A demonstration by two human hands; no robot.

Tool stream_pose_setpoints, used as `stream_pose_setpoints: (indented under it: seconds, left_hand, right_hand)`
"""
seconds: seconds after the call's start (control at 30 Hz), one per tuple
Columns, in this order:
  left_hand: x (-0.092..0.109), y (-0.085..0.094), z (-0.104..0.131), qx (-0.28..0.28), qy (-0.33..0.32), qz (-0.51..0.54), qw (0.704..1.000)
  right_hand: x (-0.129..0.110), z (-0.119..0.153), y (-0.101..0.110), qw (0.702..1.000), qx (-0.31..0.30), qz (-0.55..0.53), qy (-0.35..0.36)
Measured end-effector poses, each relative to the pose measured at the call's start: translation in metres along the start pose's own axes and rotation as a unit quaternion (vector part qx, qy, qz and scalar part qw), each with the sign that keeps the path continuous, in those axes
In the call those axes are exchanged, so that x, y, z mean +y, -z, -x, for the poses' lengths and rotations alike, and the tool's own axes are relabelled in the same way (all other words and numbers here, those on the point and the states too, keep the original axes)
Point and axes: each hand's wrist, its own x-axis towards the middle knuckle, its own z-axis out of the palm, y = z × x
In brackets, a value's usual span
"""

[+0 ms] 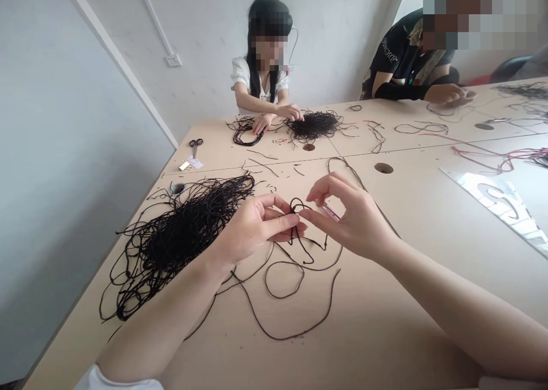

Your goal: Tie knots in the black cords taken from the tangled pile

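My left hand [265, 224] is closed, its thumb and fingers pinching a small bundle of looped black braided cord [295, 207] above the table. Cord ends with small knots dangle below the pinch. On the other side, my right hand [353, 221] has thumb and index finger apart, the thumb tip close to the cord; its other fingers are mostly hidden. In the gap of that hand shows a slim, clear and purple object [331, 210]; I cannot tell whether it is held or lies behind. Long thin dark cord [285, 278] curls on the table beneath both hands.
A big tangled pile of black cords [184, 230] lies left, beside my forearm. Scissors [196, 145] and small white tags are at the far left. Across the table, a person handles another black cord pile [314, 124]; a second person works farther right. A clear sheet [499, 204] lies right.
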Motion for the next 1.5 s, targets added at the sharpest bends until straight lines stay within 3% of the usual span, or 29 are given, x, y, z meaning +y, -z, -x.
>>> stream_pose_setpoints:
  seconds: [0.07,0.2,0.37,0.6,0.9,1.17,1.27,1.37,1.5]
  left_hand:
    - [-0.002,0.002,-0.001,0.007,-0.016,-0.005,1.000]
    - [-0.004,0.006,-0.002,0.016,-0.035,-0.036,0.999]
    - [-0.003,0.005,0.000,0.015,-0.011,-0.018,1.000]
    - [0.000,0.001,0.003,0.046,-0.038,-0.076,0.995]
    - [0.005,0.002,0.005,0.058,-0.070,-0.158,0.983]
    - [0.002,0.004,0.002,-0.006,-0.054,-0.087,0.995]
    - [0.000,0.004,0.001,-0.001,-0.061,-0.086,0.994]
    - [-0.003,0.004,0.000,0.027,-0.071,-0.083,0.994]
    - [-0.007,0.004,-0.002,0.073,-0.075,-0.026,0.994]
  right_hand:
    - [0.000,0.001,-0.001,1.000,0.001,0.002,0.002]
    - [0.001,0.002,-0.001,0.997,-0.053,-0.047,-0.017]
    - [0.001,0.003,-0.001,0.996,-0.041,-0.069,-0.049]
    - [0.000,0.005,-0.003,0.997,-0.051,-0.061,-0.001]
    - [-0.001,0.003,-0.002,0.997,-0.058,-0.058,0.011]
    - [0.000,0.003,0.000,0.996,-0.052,-0.036,0.057]
    - [-0.001,0.005,-0.002,0.996,-0.052,-0.027,0.070]
    - [-0.003,0.006,-0.002,0.997,-0.056,-0.034,0.039]
    - [-0.007,0.003,0.001,0.987,-0.104,-0.097,-0.079]
